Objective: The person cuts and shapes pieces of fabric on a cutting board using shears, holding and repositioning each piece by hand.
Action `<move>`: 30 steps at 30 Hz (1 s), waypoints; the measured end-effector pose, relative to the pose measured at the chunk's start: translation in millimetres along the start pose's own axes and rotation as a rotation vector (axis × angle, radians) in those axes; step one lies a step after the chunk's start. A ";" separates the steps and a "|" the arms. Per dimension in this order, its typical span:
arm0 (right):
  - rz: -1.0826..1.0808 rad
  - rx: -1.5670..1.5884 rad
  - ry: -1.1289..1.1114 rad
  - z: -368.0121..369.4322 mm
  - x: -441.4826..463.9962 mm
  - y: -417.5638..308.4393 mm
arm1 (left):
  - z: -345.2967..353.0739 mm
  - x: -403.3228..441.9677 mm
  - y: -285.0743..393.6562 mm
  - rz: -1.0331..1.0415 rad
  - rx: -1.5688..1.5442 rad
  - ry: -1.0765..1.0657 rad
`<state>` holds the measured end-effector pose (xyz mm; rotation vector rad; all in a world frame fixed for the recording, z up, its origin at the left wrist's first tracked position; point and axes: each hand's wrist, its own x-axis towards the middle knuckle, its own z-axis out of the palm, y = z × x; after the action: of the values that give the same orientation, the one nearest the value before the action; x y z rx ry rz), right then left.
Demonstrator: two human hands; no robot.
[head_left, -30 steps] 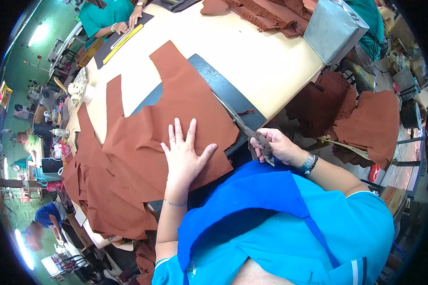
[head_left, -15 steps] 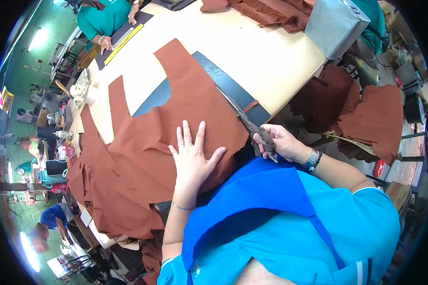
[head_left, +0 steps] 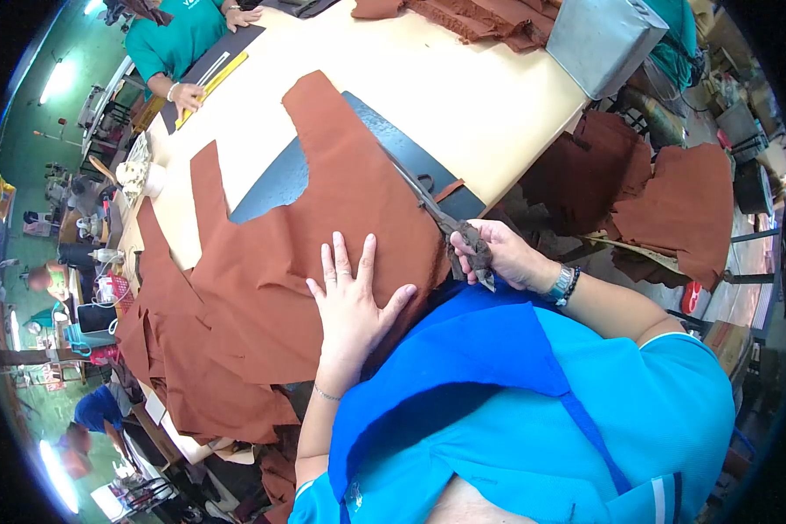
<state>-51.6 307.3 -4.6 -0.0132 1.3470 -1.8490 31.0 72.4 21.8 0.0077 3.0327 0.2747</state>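
Note:
My left hand (head_left: 354, 297) lies flat with fingers spread on a large reddish-brown sheet (head_left: 262, 279) that looks like leather. At the sheet's right edge, my right hand (head_left: 508, 255) is closed around a pair of scissors (head_left: 468, 246), whose handles are wrapped in dark grey material. Their long blades point up and left along the edge of the sheet. Beneath it, a dark blue board (head_left: 275, 188) shows on the pale table. A thin brown strip (head_left: 450, 189) lies on the board beside the blades.
Across the pale table (head_left: 393, 74), a person in green (head_left: 179, 39) rests a hand by a yellow ruler (head_left: 223, 79). More brown hides (head_left: 489, 26) lie at the far edge, near a grey metal box (head_left: 604, 44). Other brown pieces (head_left: 672, 205) hang at right.
The view has shifted slightly. The scissors and my right hand have moved a little left and down along the sheet's edge. My left hand stays flat on the sheet.

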 end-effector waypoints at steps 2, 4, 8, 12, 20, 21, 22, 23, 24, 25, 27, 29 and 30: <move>-0.016 -0.024 0.010 1.7 -3.3 1.5 | 0.0 0.2 -0.3 -0.007 -0.002 -0.003; -0.026 -0.034 0.017 2.8 -5.8 0.0 | -1.2 0.4 0.4 -0.020 -0.002 -0.015; -0.036 -0.022 0.026 3.4 -1.7 2.5 | -2.2 -3.7 1.7 0.001 -0.008 -0.025; 0.002 0.051 0.034 6.9 1.6 -2.1 | -5.7 -14.0 4.8 0.022 -0.019 -0.061; -0.027 0.003 0.037 9.7 -0.4 -0.5 | -7.3 -17.7 7.6 0.013 -0.033 -0.063; -0.037 -0.021 0.039 9.7 -0.3 -0.1 | -7.3 -17.7 7.6 0.012 -0.033 -0.064; -0.036 -0.011 0.042 10.1 0.0 -0.1 | -7.4 -17.9 7.3 0.011 -0.034 -0.066; -0.036 -0.001 0.045 10.2 0.1 -0.1 | -7.0 -18.3 7.1 0.013 -0.042 -0.061; -0.035 0.009 0.049 10.4 0.1 0.1 | -6.5 -18.7 6.7 0.015 -0.049 -0.056; -0.033 0.054 0.055 10.9 -0.2 -0.2 | -5.9 -19.2 6.3 0.017 -0.056 -0.051; -0.029 0.142 0.066 11.9 -0.3 -1.0 | -5.7 -19.5 1.4 0.022 -0.044 -0.072; -0.040 0.204 0.092 10.2 1.6 3.7 | -3.9 -20.8 -7.3 -0.049 -0.031 -0.011; -0.045 0.234 0.105 8.8 2.5 4.7 | -0.2 -21.9 -12.6 -0.123 -0.024 0.062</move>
<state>-46.4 298.4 -5.7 0.1785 1.1998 -2.0603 52.8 59.6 21.8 -0.1919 3.0747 0.3059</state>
